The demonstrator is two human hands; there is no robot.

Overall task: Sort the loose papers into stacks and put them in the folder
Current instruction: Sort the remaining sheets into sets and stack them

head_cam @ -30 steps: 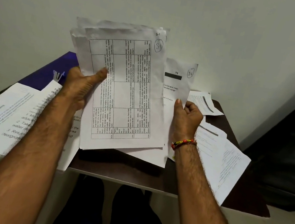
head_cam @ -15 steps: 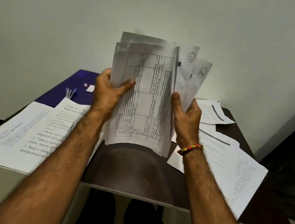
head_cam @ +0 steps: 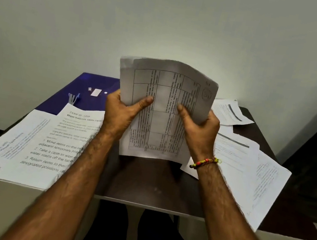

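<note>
White sheets, a bundle of printed papers (head_cam: 162, 112) with a ruled table on the front page, stand upright on their lower edge on the dark brown table (head_cam: 149, 183), and I have them clamped from both sides: my left hand (head_cam: 120, 113) grips the left margin with the thumb across the front, my right hand (head_cam: 198, 126) grips the right margin the same way, a beaded bracelet (head_cam: 206, 162) on that wrist. I judge the hold is meant for squaring: with the bottom edge resting on the tabletop, the pages can be tapped level into one neat stack before filing. The top bows forward a little, so the sheets look soft and apt to splay if either grip loosens. To my left lie two sorted stacks, a task-instruction stack (head_cam: 53, 144) overlapping a second paper stack (head_cam: 4, 144), both jutting over the near edge of the table. Behind them the blue folder (head_cam: 86, 93) lies flat against the wall, its near part covered by those papers. To my right, loose sheets (head_cam: 249, 172) are fanned out untidily, one corner hanging past the table edge. Bare tabletop shows only in the strip straight in front of me, which is where the bundle can be laid down; the way to the folder passes over the left stacks.
</note>
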